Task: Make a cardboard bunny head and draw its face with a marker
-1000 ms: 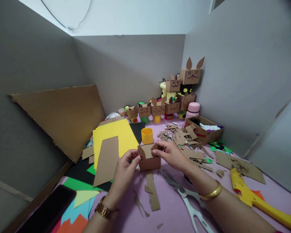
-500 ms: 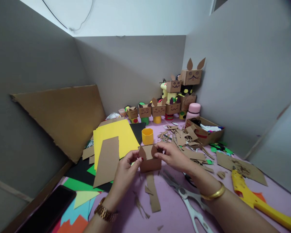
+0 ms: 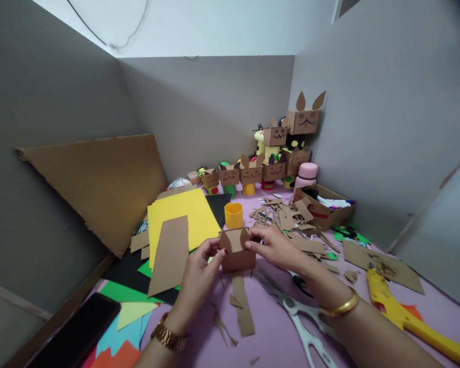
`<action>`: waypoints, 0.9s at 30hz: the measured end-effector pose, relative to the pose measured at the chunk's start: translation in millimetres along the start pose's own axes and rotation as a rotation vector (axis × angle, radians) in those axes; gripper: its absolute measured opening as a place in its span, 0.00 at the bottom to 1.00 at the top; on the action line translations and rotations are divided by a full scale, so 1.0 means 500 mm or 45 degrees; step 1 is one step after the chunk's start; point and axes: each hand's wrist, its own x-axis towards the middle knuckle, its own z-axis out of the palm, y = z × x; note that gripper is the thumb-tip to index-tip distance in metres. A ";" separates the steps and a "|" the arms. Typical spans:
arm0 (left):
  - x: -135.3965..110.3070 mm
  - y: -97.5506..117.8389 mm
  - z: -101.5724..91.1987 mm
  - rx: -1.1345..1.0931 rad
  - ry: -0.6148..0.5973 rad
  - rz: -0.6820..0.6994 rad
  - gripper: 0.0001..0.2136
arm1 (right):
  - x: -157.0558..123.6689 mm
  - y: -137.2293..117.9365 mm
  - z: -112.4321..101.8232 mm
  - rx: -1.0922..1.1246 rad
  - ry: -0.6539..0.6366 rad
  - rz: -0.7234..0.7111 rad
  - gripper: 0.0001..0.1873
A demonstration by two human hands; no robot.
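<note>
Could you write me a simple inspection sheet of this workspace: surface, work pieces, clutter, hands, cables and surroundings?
Surface: pinkish-purple tabletop, littered with offcuts.
Work pieces: small cardboard box with two ear-shaped pieces at its upper corners.
Clutter: cardboard scraps, scissors, yellow glue gun, phone, yellow sheets.
Hands: left hand and right hand each pinch the work at one ear-shaped piece.
Cables: thin dark cable on the upper wall; no cable seen lying on the table.
Surroundings: grey partitions; cardboard figures with drawn faces; pink bottle.
</note>
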 end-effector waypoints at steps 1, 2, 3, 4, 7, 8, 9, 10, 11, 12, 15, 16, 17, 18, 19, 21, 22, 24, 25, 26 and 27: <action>0.000 -0.001 0.001 -0.001 0.008 -0.001 0.06 | 0.000 -0.001 0.000 -0.001 -0.005 -0.003 0.06; 0.000 -0.002 0.001 -0.001 0.017 -0.002 0.06 | 0.000 0.000 0.000 -0.003 -0.007 -0.003 0.06; 0.000 -0.002 0.001 -0.003 0.025 -0.004 0.06 | 0.000 0.000 0.000 -0.006 -0.007 -0.001 0.06; 0.000 -0.002 0.002 -0.005 0.031 -0.004 0.06 | 0.000 0.001 0.001 -0.008 -0.004 0.005 0.06; 0.000 0.001 0.002 -0.020 0.039 -0.008 0.07 | 0.001 0.007 0.004 -0.001 0.020 0.027 0.07; 0.000 0.002 0.002 -0.025 0.042 -0.009 0.07 | 0.002 0.010 0.005 0.007 0.028 0.035 0.09; 0.001 0.003 0.002 -0.030 0.047 -0.011 0.07 | 0.002 0.013 0.006 0.019 0.034 0.044 0.10; 0.001 0.004 0.002 -0.034 0.051 -0.013 0.06 | 0.003 0.015 0.006 0.034 0.038 0.053 0.11; 0.001 0.004 0.002 -0.037 0.055 -0.017 0.06 | 0.003 0.018 0.006 0.052 0.039 0.062 0.11; 0.001 0.005 0.002 -0.041 0.056 -0.020 0.06 | 0.004 0.021 0.007 0.073 0.037 0.071 0.12; 0.002 0.005 0.003 -0.050 0.054 -0.033 0.06 | 0.004 0.029 0.006 0.148 0.015 0.084 0.12; 0.002 0.005 0.003 -0.053 0.053 -0.037 0.05 | 0.004 0.031 0.006 0.171 0.007 0.085 0.12; 0.001 0.004 0.003 -0.056 0.054 -0.040 0.05 | 0.004 0.032 0.006 0.191 0.002 0.086 0.12; 0.001 0.004 0.003 -0.059 0.054 -0.043 0.05 | 0.004 0.032 0.005 0.206 0.000 0.086 0.12; 0.001 0.004 0.003 -0.061 0.053 -0.044 0.05 | 0.004 0.031 0.005 0.215 0.003 0.086 0.12; 0.000 0.003 0.004 -0.068 0.052 -0.044 0.06 | 0.004 0.027 0.005 0.222 0.015 0.079 0.12; 0.000 0.002 0.004 -0.071 0.053 -0.042 0.06 | 0.005 0.025 0.006 0.223 0.024 0.072 0.12; 0.000 0.001 0.004 -0.075 0.064 -0.034 0.07 | 0.006 0.021 0.007 0.223 0.042 0.058 0.10; 0.001 0.000 0.004 -0.077 0.070 -0.030 0.07 | 0.006 0.019 0.008 0.221 0.052 0.055 0.10; 0.001 -0.001 0.003 -0.078 0.076 -0.026 0.07 | 0.007 0.018 0.009 0.218 0.061 0.056 0.10; 0.001 -0.002 0.003 -0.080 0.079 -0.023 0.07 | 0.008 0.018 0.010 0.214 0.071 0.059 0.10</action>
